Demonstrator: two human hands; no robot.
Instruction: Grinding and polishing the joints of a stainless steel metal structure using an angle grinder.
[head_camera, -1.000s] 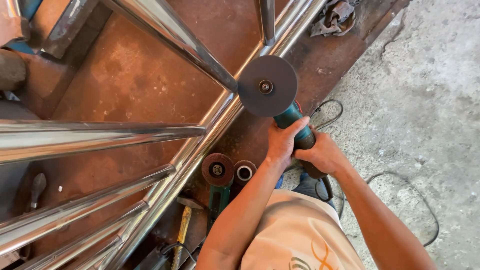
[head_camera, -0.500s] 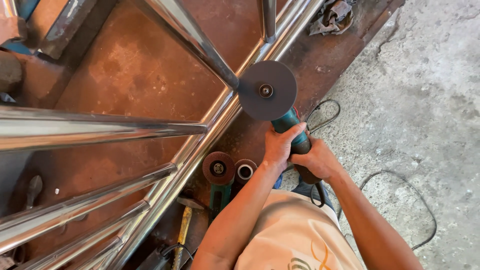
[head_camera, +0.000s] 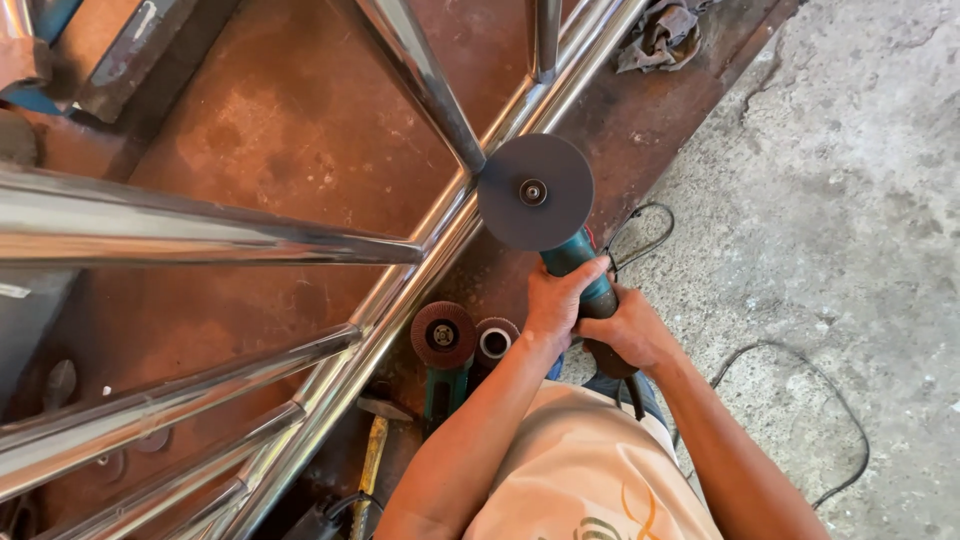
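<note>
**What the view hides or cuts off**

The grinder body (head_camera: 578, 268) is mostly covered by the left hand (head_camera: 555, 300) and right hand (head_camera: 625, 330); only a teal stretch shows. Its disc (head_camera: 535, 192) hides the joint of the steel tubes (head_camera: 440, 250) beneath it. The tubes run off the top and left edges. A second grinder (head_camera: 443, 350) lies partly under the forearm. The hammer (head_camera: 372, 455) and the cable (head_camera: 800, 400) are cut off at the bottom edge. The rag (head_camera: 665, 32) is clipped by the top edge.
</note>
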